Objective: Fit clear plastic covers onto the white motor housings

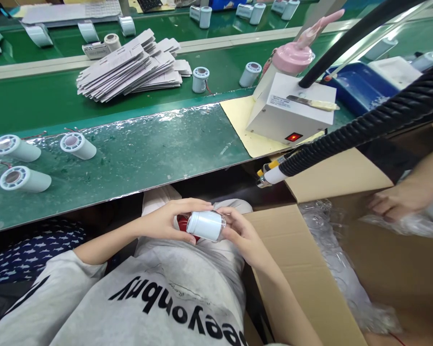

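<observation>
A light blue cylinder [206,226] lies on its side above my lap, between my two hands. My left hand [168,218] is closed round its left end, thumb below and fingers along the top. Something red and shiny [182,223] shows between that palm and the cylinder; its kind is partly hidden. At the other end, the thumb and fingers of my right hand [242,233] pinch a clear rim [223,225]. Several similar pale blue cylinders with slotted ends, such as this one [78,145], lie on the green bench [155,149] ahead, some with red wires.
A stack of flat white cartons [133,67] sits on the green belt. Right of it stand a white box with a lit red switch [292,110] and a pink-lidded bottle [292,57]. A black hose [346,134] hangs over a cardboard box [303,269]. Another person's hand [393,199] touches clear plastic.
</observation>
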The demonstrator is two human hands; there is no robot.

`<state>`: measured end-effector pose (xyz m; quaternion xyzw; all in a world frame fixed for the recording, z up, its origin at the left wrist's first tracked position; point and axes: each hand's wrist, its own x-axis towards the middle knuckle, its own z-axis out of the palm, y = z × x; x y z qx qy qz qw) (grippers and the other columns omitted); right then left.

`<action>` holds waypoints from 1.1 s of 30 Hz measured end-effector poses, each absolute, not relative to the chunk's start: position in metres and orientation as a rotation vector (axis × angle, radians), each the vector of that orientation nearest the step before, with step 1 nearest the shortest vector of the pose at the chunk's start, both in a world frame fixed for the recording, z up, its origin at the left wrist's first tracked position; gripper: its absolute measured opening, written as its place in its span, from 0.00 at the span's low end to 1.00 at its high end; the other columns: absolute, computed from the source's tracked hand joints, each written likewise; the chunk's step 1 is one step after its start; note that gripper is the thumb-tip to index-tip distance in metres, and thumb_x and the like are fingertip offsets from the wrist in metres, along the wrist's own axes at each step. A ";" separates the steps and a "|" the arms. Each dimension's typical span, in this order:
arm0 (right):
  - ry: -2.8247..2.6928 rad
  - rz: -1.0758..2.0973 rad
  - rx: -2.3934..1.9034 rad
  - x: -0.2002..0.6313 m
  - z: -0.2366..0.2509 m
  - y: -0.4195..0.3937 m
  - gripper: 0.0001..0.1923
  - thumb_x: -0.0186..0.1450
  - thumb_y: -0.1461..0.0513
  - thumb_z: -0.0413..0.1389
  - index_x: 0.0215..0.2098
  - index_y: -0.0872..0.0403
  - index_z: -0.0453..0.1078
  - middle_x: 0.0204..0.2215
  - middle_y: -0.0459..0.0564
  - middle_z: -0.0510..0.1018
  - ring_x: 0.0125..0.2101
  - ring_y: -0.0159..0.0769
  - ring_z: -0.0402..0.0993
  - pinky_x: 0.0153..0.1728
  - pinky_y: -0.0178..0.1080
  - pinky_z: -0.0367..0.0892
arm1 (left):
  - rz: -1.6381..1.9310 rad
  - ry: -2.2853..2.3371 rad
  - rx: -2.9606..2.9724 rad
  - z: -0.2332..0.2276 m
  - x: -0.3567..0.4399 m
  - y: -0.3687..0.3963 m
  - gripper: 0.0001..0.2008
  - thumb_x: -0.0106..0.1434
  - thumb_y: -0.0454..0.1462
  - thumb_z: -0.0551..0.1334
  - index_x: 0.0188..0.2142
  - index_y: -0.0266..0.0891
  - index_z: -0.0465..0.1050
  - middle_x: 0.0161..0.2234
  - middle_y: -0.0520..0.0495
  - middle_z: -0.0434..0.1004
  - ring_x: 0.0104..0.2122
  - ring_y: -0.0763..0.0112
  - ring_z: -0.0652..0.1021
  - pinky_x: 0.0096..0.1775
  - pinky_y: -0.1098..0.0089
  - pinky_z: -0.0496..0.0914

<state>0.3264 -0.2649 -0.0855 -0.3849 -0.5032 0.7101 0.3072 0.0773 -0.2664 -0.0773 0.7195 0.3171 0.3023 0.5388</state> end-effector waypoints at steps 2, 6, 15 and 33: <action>-1.256 1.960 -1.025 0.324 -0.085 -0.265 0.26 0.59 0.42 0.66 0.44 0.49 0.69 0.32 0.46 0.77 0.29 0.36 0.78 0.27 0.38 0.79 | 0.724 0.747 1.715 -0.077 0.077 -0.267 0.36 0.58 0.43 0.74 0.65 0.49 0.68 0.65 0.38 0.71 0.64 0.50 0.72 0.65 0.48 0.65; -1.163 2.071 -1.078 0.323 -0.088 -0.267 0.27 0.60 0.40 0.65 0.42 0.51 0.67 0.26 0.44 0.78 0.22 0.34 0.78 0.21 0.35 0.76 | 0.730 0.733 1.727 -0.078 0.077 -0.268 0.36 0.59 0.43 0.74 0.65 0.50 0.68 0.65 0.38 0.71 0.64 0.50 0.72 0.65 0.49 0.65; -0.979 2.227 -1.104 0.315 -0.090 -0.271 0.35 0.54 0.32 0.63 0.37 0.51 0.64 0.18 0.43 0.77 0.15 0.34 0.75 0.13 0.30 0.67 | 0.749 0.685 1.769 -0.081 0.078 -0.269 0.36 0.60 0.43 0.73 0.67 0.50 0.67 0.66 0.39 0.69 0.64 0.51 0.72 0.64 0.51 0.66; -1.806 1.218 -0.762 0.330 -0.102 -0.279 0.34 0.67 0.49 0.65 0.67 0.40 0.61 0.70 0.56 0.63 0.63 0.50 0.70 0.57 0.51 0.75 | 0.639 0.911 1.280 -0.067 0.085 -0.280 0.36 0.59 0.45 0.72 0.64 0.39 0.65 0.50 0.38 0.79 0.42 0.62 0.82 0.40 0.67 0.77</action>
